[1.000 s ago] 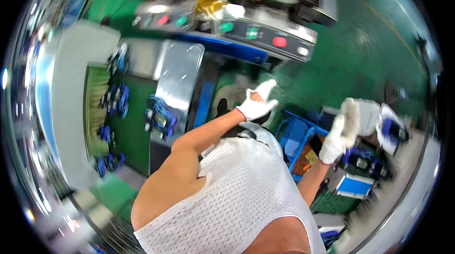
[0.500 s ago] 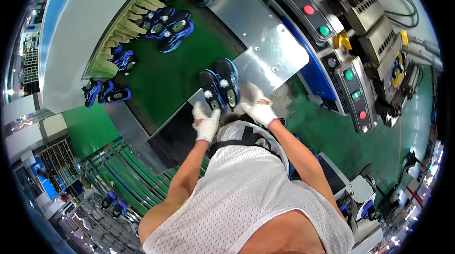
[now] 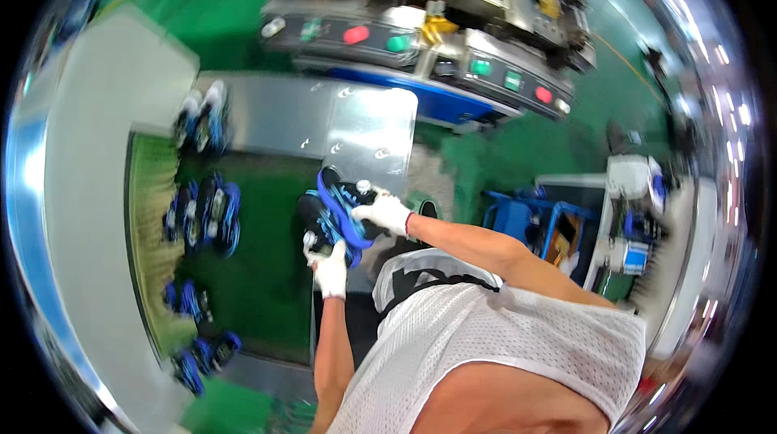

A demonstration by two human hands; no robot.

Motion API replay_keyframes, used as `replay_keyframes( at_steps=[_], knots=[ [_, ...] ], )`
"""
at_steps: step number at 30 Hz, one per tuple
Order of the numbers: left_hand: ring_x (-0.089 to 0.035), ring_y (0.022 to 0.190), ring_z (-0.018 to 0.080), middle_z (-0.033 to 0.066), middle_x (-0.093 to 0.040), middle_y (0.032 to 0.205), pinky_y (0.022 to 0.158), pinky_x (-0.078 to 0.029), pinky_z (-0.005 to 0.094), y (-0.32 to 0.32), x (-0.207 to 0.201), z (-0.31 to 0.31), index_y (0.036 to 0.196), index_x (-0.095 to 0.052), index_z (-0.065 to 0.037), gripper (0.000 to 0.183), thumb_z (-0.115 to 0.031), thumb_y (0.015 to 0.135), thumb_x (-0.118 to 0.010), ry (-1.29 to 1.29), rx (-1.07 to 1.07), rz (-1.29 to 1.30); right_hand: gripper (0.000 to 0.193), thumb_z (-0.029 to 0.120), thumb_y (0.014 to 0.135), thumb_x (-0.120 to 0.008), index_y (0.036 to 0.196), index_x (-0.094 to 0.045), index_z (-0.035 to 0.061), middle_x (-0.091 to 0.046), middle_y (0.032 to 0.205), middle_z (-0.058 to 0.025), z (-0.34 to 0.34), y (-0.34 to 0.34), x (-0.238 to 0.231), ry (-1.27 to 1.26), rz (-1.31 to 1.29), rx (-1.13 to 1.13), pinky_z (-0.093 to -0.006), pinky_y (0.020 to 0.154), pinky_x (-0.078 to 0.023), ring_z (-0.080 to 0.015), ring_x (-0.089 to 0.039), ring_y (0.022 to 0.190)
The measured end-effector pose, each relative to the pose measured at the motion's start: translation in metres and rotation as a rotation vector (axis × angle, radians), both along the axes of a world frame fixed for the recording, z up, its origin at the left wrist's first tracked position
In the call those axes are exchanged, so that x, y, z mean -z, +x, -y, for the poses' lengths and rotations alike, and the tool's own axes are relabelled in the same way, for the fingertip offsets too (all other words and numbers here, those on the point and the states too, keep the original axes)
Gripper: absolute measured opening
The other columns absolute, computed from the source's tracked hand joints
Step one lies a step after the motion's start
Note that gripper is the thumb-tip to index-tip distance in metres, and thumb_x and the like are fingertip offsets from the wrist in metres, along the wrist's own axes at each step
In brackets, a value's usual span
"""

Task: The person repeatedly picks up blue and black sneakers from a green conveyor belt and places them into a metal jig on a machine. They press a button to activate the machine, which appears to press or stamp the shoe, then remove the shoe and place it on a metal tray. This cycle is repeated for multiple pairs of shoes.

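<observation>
Both of my hands wear white gloves. My right hand (image 3: 387, 213) is closed on a black sneaker with a blue-purple sole (image 3: 333, 195); the shoe is tilted, its sole edge facing left. My left hand (image 3: 329, 272) grips the other black-and-blue sneaker (image 3: 314, 214) near its lower end, thumb and fingers around it. The two shoes are side by side and touching, over the edge between the green conveyor belt (image 3: 271, 272) and the steel plate (image 3: 372, 126). A pale round piece shows by the fingers of each hand. My fingertips are partly hidden behind the shoes.
Several more sneakers (image 3: 212, 211) stand along the belt's left side, beside a green strip curtain (image 3: 154, 248). A pair with white parts (image 3: 212, 114) is on the steel ledge. Beyond it stands a machine with red and green buttons (image 3: 396, 44). A blue cart (image 3: 518, 219) is at right.
My hands, open beside the sneakers before, have closed on them. The right shoe has tipped over and the pair is turned. My view has swung to the right, bringing the machine across the top.
</observation>
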State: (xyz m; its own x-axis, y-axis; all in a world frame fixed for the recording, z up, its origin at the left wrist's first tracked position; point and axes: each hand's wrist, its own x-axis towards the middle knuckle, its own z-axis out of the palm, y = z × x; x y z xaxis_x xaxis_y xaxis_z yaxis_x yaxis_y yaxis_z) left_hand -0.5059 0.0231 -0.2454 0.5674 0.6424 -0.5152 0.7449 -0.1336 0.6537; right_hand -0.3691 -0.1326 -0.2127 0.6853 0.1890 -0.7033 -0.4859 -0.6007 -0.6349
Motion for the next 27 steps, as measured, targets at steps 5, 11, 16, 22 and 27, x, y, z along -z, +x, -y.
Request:
replay_keyframes(
  at_steps=[5, 11, 16, 22, 27],
  knots=[
    [-0.060, 0.123, 0.0362, 0.0261, -0.059, 0.136, 0.105, -0.047, 0.0441, 0.030, -0.084, 0.071, 0.144, -0.047, 0.003, 0.084, -0.035, 0.078, -0.084, -0.014, 0.455, -0.043, 0.056, 0.037, 0.075, -0.080, 0.121, -0.069, 0.0059, -0.073, 0.104, -0.0101, 0.124, -0.043, -0.038, 0.433, 0.102, 0.542, -0.0341, 0.086, -0.053, -0.0179, -0.066, 0.093],
    [-0.061, 0.116, 0.0323, 0.0228, -0.062, 0.129, 0.103, -0.046, 0.0426, 0.092, -0.183, 0.151, 0.144, -0.045, 0.002, 0.082, -0.024, 0.078, -0.085, -0.227, 1.189, 0.228, 0.052, 0.036, 0.074, -0.084, 0.108, -0.070, -0.0006, -0.069, 0.093, -0.0079, 0.227, -0.109, -0.169, 0.201, 0.139, 1.215, -0.0317, 0.069, -0.052, -0.0143, -0.062, 0.079],
    [-0.058, 0.119, 0.0237, 0.0131, -0.058, 0.133, 0.104, -0.046, 0.0381, 0.067, -0.222, 0.284, 0.147, -0.042, -0.003, 0.080, -0.010, 0.077, -0.080, -0.571, 1.676, 0.333, 0.034, 0.028, 0.079, -0.083, 0.099, -0.071, 0.0031, -0.068, 0.084, -0.0018, 0.331, -0.232, -0.228, 0.098, 0.406, 1.894, -0.0296, 0.060, -0.052, -0.0122, -0.062, 0.067],
    [-0.059, 0.118, 0.0226, 0.0159, -0.060, 0.130, 0.102, -0.048, 0.0370, 0.008, -0.251, 0.485, 0.148, -0.036, -0.001, 0.083, -0.008, 0.077, -0.079, -0.738, 2.004, 0.132, 0.067, 0.029, 0.070, -0.086, 0.122, -0.062, -0.0060, -0.071, 0.105, -0.0156, 0.529, -0.333, -0.280, -0.286, 0.715, 2.149, -0.0351, 0.073, -0.058, -0.0208, -0.070, 0.084],
    [-0.059, 0.123, 0.0409, 0.0280, -0.057, 0.134, 0.106, -0.045, 0.0433, -0.055, -0.263, 0.626, 0.148, -0.034, 0.002, 0.083, -0.022, 0.080, -0.074, -0.608, 2.317, 0.432, 0.048, 0.030, 0.069, -0.084, 0.094, -0.069, -0.0086, -0.068, 0.085, -0.0126, 0.717, -0.397, -0.235, -0.606, 0.509, 2.100, -0.0382, 0.071, -0.051, -0.0234, -0.063, 0.077]
  ],
)
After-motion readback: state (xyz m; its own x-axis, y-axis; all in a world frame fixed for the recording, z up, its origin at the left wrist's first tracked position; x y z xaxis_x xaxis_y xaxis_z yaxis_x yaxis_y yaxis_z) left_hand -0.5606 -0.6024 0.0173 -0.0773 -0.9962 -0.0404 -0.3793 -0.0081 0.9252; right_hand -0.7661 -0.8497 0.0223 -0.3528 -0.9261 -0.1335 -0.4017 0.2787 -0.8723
